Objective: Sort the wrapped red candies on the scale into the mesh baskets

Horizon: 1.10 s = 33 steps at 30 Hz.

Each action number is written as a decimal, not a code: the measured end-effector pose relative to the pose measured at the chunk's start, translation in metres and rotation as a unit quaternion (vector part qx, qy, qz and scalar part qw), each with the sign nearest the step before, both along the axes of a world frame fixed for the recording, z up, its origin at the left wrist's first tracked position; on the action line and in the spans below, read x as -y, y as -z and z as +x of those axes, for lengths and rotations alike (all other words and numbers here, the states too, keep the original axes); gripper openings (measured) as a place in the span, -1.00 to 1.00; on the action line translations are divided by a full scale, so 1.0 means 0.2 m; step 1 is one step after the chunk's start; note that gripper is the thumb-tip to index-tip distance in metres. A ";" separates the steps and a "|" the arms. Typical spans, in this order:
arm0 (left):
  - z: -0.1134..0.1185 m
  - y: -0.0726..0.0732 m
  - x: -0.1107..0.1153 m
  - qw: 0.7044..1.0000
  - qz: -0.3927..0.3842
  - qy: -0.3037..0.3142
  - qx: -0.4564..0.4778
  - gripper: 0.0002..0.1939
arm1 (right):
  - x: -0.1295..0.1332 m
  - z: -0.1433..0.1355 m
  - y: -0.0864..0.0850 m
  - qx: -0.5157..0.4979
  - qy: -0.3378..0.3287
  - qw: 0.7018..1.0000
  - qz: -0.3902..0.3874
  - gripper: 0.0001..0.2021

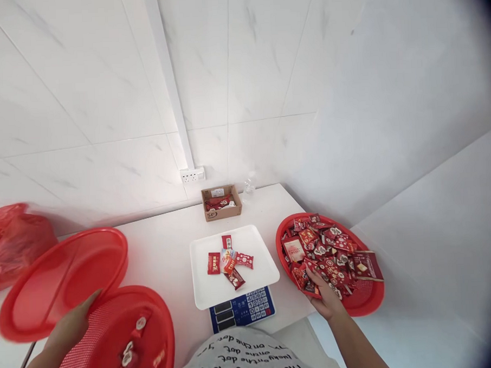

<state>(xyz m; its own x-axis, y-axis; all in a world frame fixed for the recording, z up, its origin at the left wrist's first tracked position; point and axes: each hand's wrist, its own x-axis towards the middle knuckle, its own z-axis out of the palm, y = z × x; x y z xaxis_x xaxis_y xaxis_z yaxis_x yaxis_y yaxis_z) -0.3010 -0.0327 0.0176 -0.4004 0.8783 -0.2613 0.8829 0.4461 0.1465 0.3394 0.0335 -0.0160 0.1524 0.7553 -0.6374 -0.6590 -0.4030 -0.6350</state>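
Note:
My left hand is closed on the near rim of a red divided basket at the left, thumb on top. Beneath it, nearer me, a second red basket holds a few wrapped snacks. At the right, my right hand reaches to the near rim of a red basket full of red snack packets; its fingers are closed on a red packet. Between the hands, a white tray with several snack packets sits on a blue scale.
A cardboard box of red packets and a clear plastic bottle stand at the back of the white table. A red plastic bag lies at far left. Behind are a tiled wall and a socket.

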 end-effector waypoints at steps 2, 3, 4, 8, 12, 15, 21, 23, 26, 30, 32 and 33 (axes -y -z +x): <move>0.02 0.00 0.00 0.999 -0.015 0.044 0.002 -0.25 | 0.00 0.00 0.01 0.003 -0.003 1.000 0.001 -0.69; 0.03 0.00 -0.01 0.998 -0.017 0.062 -0.001 -0.25 | 0.00 0.00 0.01 0.004 -0.004 1.000 0.001 -0.68; 0.05 0.00 -0.03 0.997 -0.015 0.072 -0.011 -0.26 | 0.00 0.01 0.01 0.003 -0.004 1.000 0.001 -0.68; 0.14 -0.03 -0.12 0.993 -0.012 0.105 -0.045 -0.31 | 0.00 0.01 0.02 -0.006 0.000 1.000 -0.001 -0.68; 0.30 -0.06 -0.22 0.992 -0.026 0.126 0.005 -0.34 | 0.01 0.00 0.03 0.004 0.005 1.000 -0.005 -0.69; 0.45 -0.06 -0.28 0.983 -0.067 0.161 0.064 -0.37 | 0.01 0.00 0.03 0.012 0.007 1.000 0.001 -0.69; 0.69 -0.06 -0.42 0.979 -0.064 0.174 0.087 -0.44 | -0.03 -0.01 -0.01 0.018 -0.004 1.000 -0.011 -0.72; 0.79 -0.05 -0.46 0.980 -0.045 0.179 0.078 -0.47 | -0.05 -0.03 -0.02 0.037 0.006 0.999 -0.010 -0.70; 1.01 -0.01 -0.50 0.976 0.036 0.203 0.075 -0.53 | -0.07 -0.04 0.00 0.088 0.015 0.996 -0.013 -0.62; 1.29 0.06 -0.52 0.942 0.047 0.301 0.141 -0.49 | -0.07 -0.06 0.02 0.119 0.011 0.993 -0.002 -0.57; 1.39 0.08 -0.54 0.935 0.026 0.312 0.165 -0.43 | -0.06 -0.06 0.02 0.121 0.010 0.993 0.000 -0.59; 1.42 0.08 -0.55 0.936 0.020 0.307 0.172 -0.41 | -0.05 -0.06 0.01 0.124 0.009 0.992 -0.002 -0.60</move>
<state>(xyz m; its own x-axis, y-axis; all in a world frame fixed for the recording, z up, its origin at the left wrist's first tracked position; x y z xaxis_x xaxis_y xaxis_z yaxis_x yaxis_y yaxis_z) -0.0179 0.0776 0.0017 0.2842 0.9271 -0.2444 0.8686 -0.1410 0.4751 0.3277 0.0444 -0.0189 0.3181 0.7490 -0.5812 -0.4906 -0.3945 -0.7770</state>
